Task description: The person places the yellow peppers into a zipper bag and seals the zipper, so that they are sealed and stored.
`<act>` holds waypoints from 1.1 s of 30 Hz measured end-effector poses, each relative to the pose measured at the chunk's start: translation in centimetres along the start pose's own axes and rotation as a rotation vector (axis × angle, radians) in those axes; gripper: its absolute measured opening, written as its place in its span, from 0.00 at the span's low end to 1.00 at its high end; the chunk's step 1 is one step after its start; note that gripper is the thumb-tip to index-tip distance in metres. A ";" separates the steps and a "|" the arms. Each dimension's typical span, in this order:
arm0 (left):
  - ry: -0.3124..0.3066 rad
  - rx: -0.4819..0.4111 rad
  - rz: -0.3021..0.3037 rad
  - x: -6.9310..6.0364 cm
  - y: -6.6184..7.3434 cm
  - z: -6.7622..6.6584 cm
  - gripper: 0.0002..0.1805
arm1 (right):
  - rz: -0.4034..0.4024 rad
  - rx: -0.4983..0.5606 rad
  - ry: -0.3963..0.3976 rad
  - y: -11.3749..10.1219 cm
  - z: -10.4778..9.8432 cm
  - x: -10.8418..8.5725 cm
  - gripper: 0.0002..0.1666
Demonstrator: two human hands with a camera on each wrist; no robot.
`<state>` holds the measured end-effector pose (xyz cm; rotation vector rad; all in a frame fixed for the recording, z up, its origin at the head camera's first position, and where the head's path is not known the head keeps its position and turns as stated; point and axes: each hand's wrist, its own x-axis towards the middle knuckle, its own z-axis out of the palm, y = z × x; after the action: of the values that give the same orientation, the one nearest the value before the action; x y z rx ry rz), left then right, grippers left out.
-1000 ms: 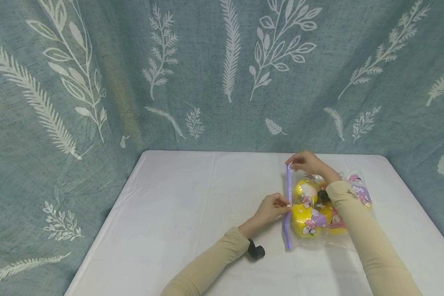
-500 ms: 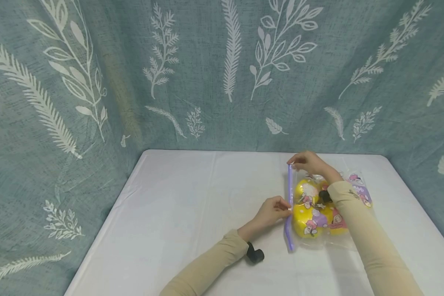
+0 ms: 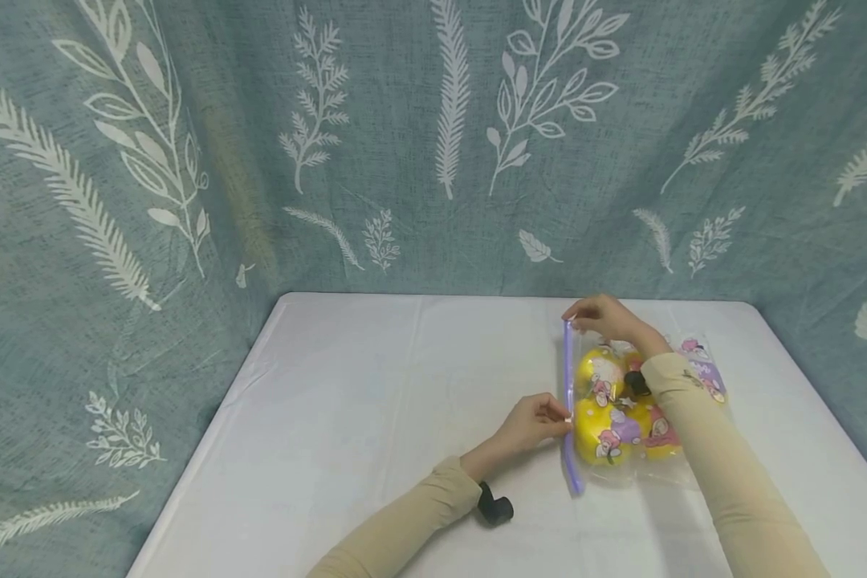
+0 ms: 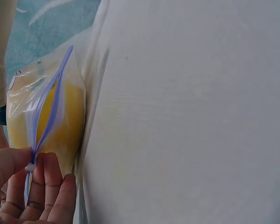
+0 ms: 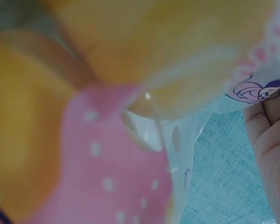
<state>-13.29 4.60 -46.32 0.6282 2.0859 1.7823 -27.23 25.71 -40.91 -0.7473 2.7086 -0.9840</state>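
A clear zip bag (image 3: pixel 639 474) printed with pink and purple cartoon figures lies on the right of the table, with several round yellow things (image 3: pixel 598 425) inside. Its purple zip strip (image 3: pixel 567 369) runs along the left edge. My left hand (image 3: pixel 529 425) pinches the small white slider (image 4: pixel 31 167) between thumb and finger, about midway along the strip. In the left wrist view the strip gapes on the far side of the slider. My right hand (image 3: pixel 603 315) pinches the strip's far end. Bag film fills most of the right wrist view, with my right fingers at its edge.
A white cloth covers the table (image 3: pixel 361 401). A patterned blue-green curtain (image 3: pixel 405 160) hangs behind and at both sides. Black wrist cameras sit at both wrists, the left one (image 3: pixel 494 507) close above the tabletop.
My left hand has slid the slider along the strip toward the near end. The bag's near corner has shifted slightly right. My right hand has hardly moved.
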 end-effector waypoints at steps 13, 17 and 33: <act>-0.046 0.001 -0.012 0.1 -2.7 0.4 0.09 | 0.043 0.012 0.004 -0.6 -0.1 -0.4 0.14; -0.052 -0.004 -0.026 0.1 -3.1 0.6 0.08 | 0.044 0.005 0.011 -0.7 -0.2 -0.5 0.14; -0.127 -0.038 -0.089 -1.6 -2.5 0.8 0.08 | 0.036 0.015 0.006 -0.6 -0.3 -0.5 0.14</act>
<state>-11.83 4.15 -48.97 0.6119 1.9597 1.6842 -26.64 25.71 -40.30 -0.6915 2.7064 -0.9992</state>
